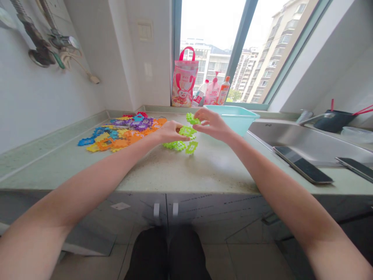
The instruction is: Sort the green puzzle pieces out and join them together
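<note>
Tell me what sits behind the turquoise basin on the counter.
Behind the turquoise basin, on the window sill, stand a pink gift bag and three bottles. The basin's rim covers the bottles' bases, and its inside cannot be seen from here.

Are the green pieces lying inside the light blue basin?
No, the green pieces lie on the countertop in front of the basin, and each hand, left hand and right hand, holds one.

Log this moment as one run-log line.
left hand: holds green block | right hand: holds green block piece | loose green pieces on counter | mixed colour pile left | teal basin behind
</note>
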`<state>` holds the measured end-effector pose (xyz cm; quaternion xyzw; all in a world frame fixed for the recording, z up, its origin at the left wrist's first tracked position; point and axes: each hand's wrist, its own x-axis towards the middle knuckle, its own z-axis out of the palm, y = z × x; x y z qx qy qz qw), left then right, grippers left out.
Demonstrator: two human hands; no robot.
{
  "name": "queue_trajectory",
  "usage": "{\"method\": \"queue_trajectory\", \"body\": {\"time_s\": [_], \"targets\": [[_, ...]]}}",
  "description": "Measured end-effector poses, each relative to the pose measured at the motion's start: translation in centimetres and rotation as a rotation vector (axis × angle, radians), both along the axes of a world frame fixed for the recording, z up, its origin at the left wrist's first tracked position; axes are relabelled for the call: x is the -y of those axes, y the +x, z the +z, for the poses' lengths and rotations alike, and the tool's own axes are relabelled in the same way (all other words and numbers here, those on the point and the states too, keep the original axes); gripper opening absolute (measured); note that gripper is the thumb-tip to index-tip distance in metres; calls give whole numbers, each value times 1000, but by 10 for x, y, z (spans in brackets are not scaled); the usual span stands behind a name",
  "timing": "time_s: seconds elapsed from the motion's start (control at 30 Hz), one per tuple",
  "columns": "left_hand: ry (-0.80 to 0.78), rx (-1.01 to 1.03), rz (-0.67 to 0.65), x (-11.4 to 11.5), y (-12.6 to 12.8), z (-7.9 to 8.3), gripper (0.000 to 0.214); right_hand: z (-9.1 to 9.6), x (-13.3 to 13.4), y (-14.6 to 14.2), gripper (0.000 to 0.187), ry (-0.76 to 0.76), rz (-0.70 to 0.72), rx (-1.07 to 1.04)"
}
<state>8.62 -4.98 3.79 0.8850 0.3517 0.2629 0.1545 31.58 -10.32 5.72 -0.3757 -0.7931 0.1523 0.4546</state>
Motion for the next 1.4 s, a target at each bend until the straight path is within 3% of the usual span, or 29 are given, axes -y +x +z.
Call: {"method": "queue_trajectory", "body": {"time_s": [0.27,0.53,0.73,0.87,1.0,1.1,1.2,1.4], "targets": [[-111,47,-74,-10,-3,-8,44,-8,-1,4,28,94,-64,315],[-116,92,-200,-12,1,-15,38,-26,-6,-7,32,146,-72,352],[-230,148,-308,-9,-5,-2,48,-12,-2,-2,37,151,-140,347],[-286,29,-266,-9,-16,10,64,15,12,13,34,-62,-139,455],[-248,-146,-274,-11,-21,13,55,30,44,25,35,-348,48,569],[-126,-243,-239,-12,-20,9,46,21,65,28,35,-425,116,610],[3,-323,-189,-12,-23,11,45,7,72,26,34,-434,69,686],[-2,-457,-227,-6,-33,28,71,-2,69,17,37,-365,1,734]]}}
